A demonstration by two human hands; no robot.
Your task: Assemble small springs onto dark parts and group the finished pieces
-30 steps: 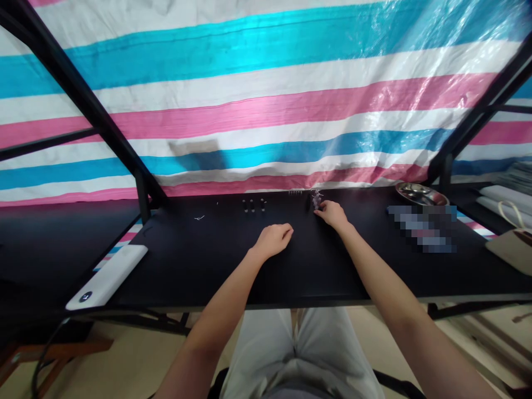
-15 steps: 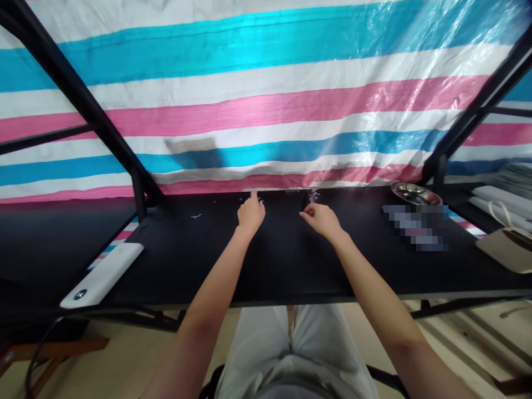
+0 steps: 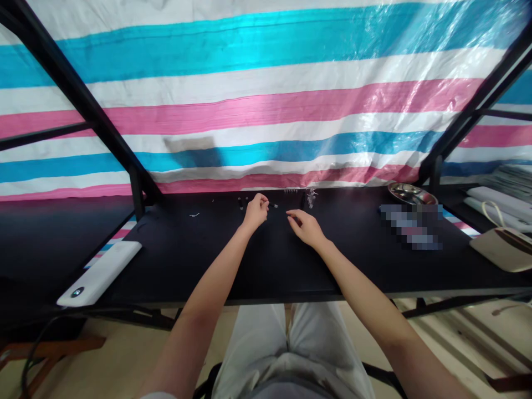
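My left hand (image 3: pixel 256 213) is over the back middle of the black table, its thumb and fingers pinched together. From between them a small dark piece with a pale tip (image 3: pixel 273 205) points right. To the right and slightly nearer me, my right hand (image 3: pixel 306 228) has its thumb and forefinger a little apart, and I see nothing between them. A small dark piece with a pale end (image 3: pixel 240 204) lies just left of my left hand. Beyond my right hand is a cluster of small whitish, clear pieces (image 3: pixel 311 198), beside a dark strip (image 3: pixel 303 199).
A row of tiny metallic pieces (image 3: pixel 291 191) lines the table's back edge. White thread-like bits (image 3: pixel 194 214) lie left. A long white device (image 3: pixel 100 274) is at the left edge; a shiny metal dish (image 3: pixel 412 194) and a blurred packet (image 3: pixel 411 227) are right. A striped sheet (image 3: pixel 266 100) hangs behind.
My left hand has turned and closed around the small dark piece, which now shows at its fingertips. My right hand has shifted left and slightly toward me, away from the whitish cluster.
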